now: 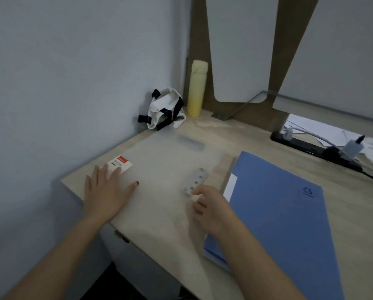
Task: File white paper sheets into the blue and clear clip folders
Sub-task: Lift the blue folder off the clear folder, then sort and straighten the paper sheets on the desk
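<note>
Frosted plastic, the clear folder (159,169) at frame centre looks light, floppy and slick: the left hand (104,191) presses it flat, the right hand (209,204) curls at the stiffer metal clip (196,180), grip unclear.

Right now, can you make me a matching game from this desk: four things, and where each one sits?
1 clear folder
2 blue folder
3 yellow bottle
4 power strip

a upright in the back corner
b under the left hand
c closed, beside the clear one
d back right, cables plugged in

Pairs: 1-b, 2-c, 3-a, 4-d
</note>
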